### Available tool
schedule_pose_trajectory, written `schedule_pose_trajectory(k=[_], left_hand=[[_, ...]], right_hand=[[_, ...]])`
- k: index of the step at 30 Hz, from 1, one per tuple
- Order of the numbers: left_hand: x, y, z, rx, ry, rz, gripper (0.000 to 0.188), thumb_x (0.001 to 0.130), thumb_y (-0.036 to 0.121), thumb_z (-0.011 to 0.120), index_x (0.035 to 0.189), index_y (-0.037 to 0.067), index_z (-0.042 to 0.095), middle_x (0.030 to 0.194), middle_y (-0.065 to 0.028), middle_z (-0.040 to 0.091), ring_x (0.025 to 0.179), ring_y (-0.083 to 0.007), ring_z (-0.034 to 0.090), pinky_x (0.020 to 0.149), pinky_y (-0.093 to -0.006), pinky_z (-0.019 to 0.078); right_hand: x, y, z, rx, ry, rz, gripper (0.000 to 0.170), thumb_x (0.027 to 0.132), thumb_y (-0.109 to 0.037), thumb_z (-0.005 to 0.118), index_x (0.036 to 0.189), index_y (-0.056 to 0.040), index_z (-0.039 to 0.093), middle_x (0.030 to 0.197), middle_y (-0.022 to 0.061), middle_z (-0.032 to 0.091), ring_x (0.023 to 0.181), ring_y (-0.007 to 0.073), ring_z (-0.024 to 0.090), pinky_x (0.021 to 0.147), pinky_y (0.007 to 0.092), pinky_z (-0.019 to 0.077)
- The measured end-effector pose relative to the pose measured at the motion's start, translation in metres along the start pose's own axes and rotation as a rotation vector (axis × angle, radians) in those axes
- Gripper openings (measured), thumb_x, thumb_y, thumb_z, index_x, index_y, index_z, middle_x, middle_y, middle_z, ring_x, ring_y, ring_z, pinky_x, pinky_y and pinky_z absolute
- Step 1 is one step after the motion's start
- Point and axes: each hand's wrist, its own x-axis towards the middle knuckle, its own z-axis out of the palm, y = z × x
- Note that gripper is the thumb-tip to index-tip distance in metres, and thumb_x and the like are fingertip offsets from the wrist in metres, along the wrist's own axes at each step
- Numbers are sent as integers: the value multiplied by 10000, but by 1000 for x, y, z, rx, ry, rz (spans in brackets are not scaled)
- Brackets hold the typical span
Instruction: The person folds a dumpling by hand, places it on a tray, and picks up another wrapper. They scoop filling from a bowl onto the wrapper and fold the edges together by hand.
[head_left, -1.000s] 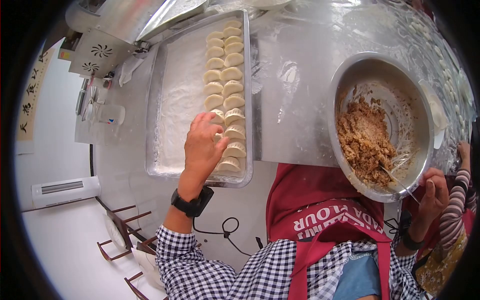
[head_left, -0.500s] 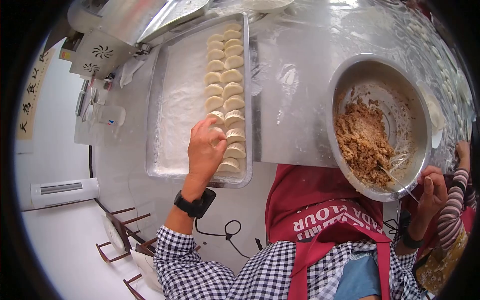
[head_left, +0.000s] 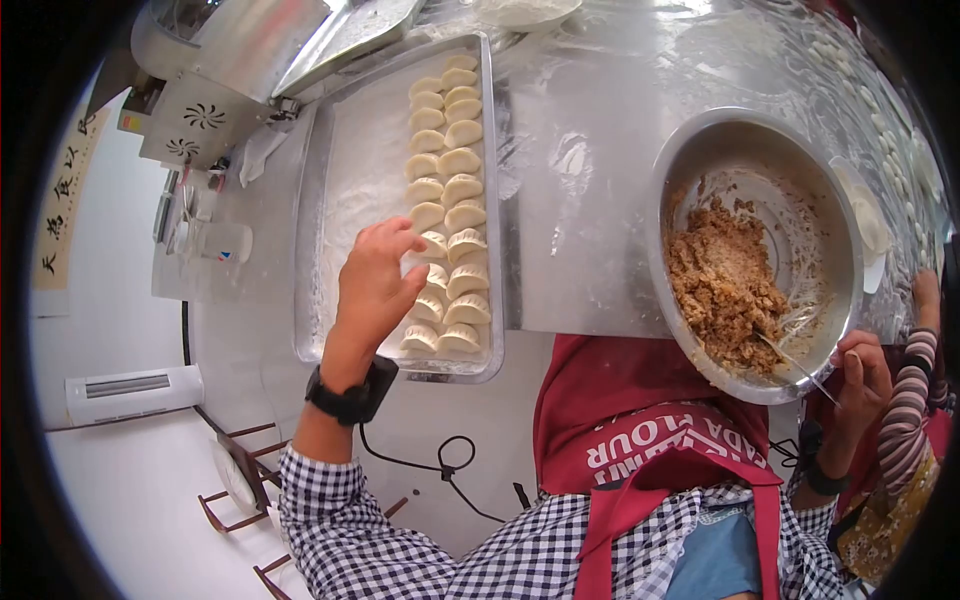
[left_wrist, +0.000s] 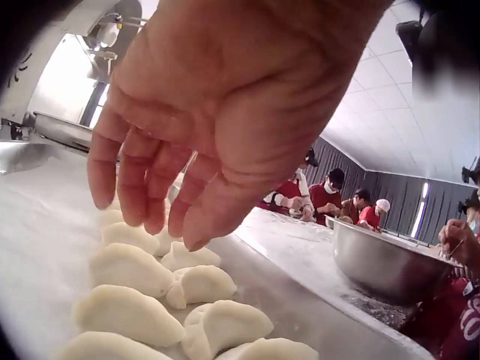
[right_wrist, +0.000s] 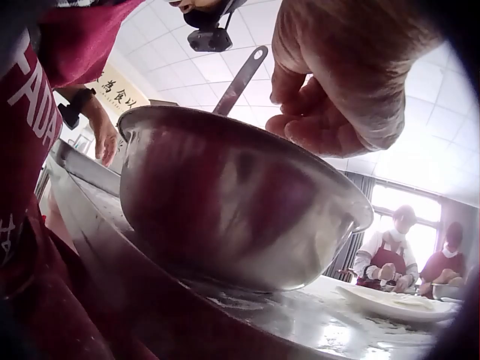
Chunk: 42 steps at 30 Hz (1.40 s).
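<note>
Head view, near to far. Right grip [head_left: 862,385]: fingers bent beside the rim of a deep, round, silver metal bowl [head_left: 740,150]; whether clasping it, cannot tell. Contents: coarse brown filling [head_left: 725,285]. Left grip [head_left: 372,280]: released, fingers loosely bent, holding nothing, above an oblong, floured, silver metal tray [head_left: 350,170]. Pale, crescent-shaped dough dumplings [head_left: 465,245]: on the tray, two side-by-side rows, just right of the left grip. Rows' long axis: lengthwise along the tray; each crescent lies crosswise. Nearer hand: left; right, well apart.
</note>
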Motion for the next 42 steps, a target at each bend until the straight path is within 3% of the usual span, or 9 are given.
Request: schedule_pose_trajectory(k=[7,11,13,23,26,28,32,37,42], left_hand=[[28,4,26,166,-123,107,157,679,82,648,830,78,603,798,-83,599,720,-260,587,644,-350,469],[35,3,38,186,-161,117,72,700,92,620,746,69,571,750,-90,570,702,-297,576,611,-399,476],[37,1,43,256,-72,162,65,717,103,608,701,73,553,702,-83,556,673,-294,568,576,-394,469],[27,-3,43,81,-19,167,52,743,129,603,712,96,576,700,-64,567,671,-276,570,558,-379,460],[31,-1,35,67,-92,98,47,737,140,618,749,99,600,747,-65,602,709,-260,593,578,-365,470],[41,-6,28,-78,-104,-53,94,718,150,639,791,99,614,790,-71,627,752,-249,611,618,-355,482],[56,-10,28,22,-63,9,128,712,109,632,834,73,615,771,-65,636,706,-191,621,633,-300,485],[63,-11,44,224,-89,118,117,717,116,629,830,94,606,756,-68,622,704,-255,607,616,-347,480],[63,-14,47,219,-41,153,67,717,102,624,782,103,606,741,-64,614,682,-280,591,590,-360,472]], right_hand=[[-4,6,-4,34,12,51,131,847,-80,561,762,18,544,833,110,556,754,143,492,694,246,395],[-6,5,-1,49,33,90,121,845,-76,562,773,20,541,829,114,560,739,140,493,683,238,395],[-4,4,0,35,34,82,118,844,-73,561,773,19,540,827,113,561,735,140,493,681,238,395],[-1,1,3,-17,25,73,137,840,-85,568,747,9,535,816,99,560,738,140,491,686,248,394],[-2,2,2,-10,33,87,139,842,-85,566,744,9,536,813,101,561,744,142,493,686,249,394],[-2,2,2,4,38,82,137,841,-86,567,748,10,537,810,103,562,744,144,495,686,250,395],[-1,0,0,-27,22,54,128,841,-86,569,763,11,537,808,109,564,748,149,499,686,250,398],[-4,1,1,1,39,71,118,841,-76,562,769,13,536,819,112,563,748,150,498,691,249,398],[-3,2,-2,-3,23,76,110,845,-62,551,769,16,538,824,114,563,744,143,493,691,246,395]])
